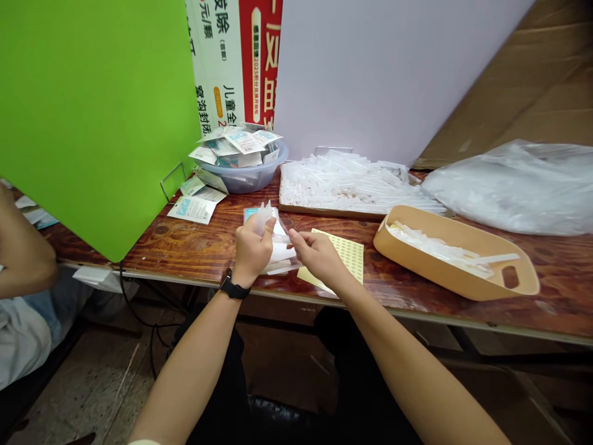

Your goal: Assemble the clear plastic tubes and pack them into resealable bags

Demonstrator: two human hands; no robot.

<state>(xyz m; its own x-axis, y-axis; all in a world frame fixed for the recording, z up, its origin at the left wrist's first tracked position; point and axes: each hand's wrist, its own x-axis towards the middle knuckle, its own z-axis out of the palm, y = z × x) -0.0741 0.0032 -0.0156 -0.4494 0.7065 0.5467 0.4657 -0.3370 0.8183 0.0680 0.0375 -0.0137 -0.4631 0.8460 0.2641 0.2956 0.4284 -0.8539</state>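
Above the near part of the table, my left hand (250,252) is closed around a bunch of thin translucent plastic pieces (264,213), whose tips stick up past the thumb. My right hand (317,256) is beside it, thumb and fingers pinched at a thin clear piece between the hands; its exact kind is too small to tell. Under the hands lie white and blue printed packets (280,252), partly covered by my left hand. A yellow sheet of small round stickers (349,252) lies beneath and to the right of my right hand.
A bluish bowl (250,179) heaped with packets stands at the back, with loose packets (197,204) beside it. A shallow carton (333,211) holds translucent strips. An orange basket (430,272) and a plastic bag (514,185) are rightward. A green panel (102,111) separates another person's arm (23,247).
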